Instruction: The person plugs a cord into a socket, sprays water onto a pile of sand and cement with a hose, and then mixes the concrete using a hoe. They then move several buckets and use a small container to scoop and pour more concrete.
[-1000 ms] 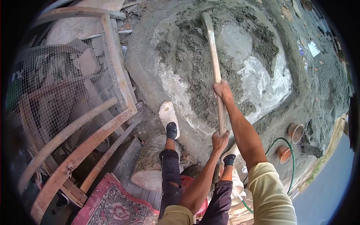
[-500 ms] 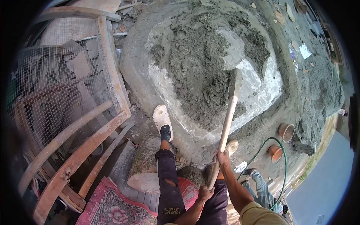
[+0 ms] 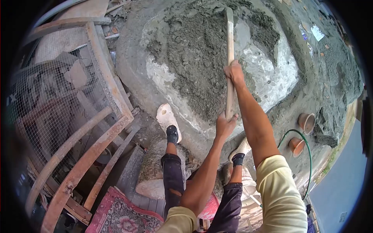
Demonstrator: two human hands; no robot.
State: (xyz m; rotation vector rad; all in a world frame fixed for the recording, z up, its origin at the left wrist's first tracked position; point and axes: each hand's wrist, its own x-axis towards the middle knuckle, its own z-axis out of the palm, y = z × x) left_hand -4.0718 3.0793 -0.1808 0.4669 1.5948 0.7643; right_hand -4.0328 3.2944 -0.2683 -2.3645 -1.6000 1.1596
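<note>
Both my hands grip the long wooden handle of a hoe [image 3: 230, 42], which reaches away from me over a bed of wet grey mortar [image 3: 196, 66]. My right hand [image 3: 234, 73] is closed round the shaft about midway along. Lower down, near the handle's end, my left hand [image 3: 226, 125] is wrapped round it. The hoe's far end lies at the back of the mortar, and its blade is hardly visible there. Pale, watery slurry [image 3: 268, 73] covers the right side of the mortar.
A wire-mesh sieve in a wooden frame [image 3: 105, 70] leans at the left. Near my feet are a log [image 3: 153, 171] and a patterned red rug [image 3: 124, 217]. Two clay pots [image 3: 307, 123] and a green hose [image 3: 309, 163] lie to the right, by a grey sand heap [image 3: 338, 89].
My hands and the hoe have moved forward and up, away from my body. Its far end has gone from mid-mortar to the back, and my arms are now stretched out.
</note>
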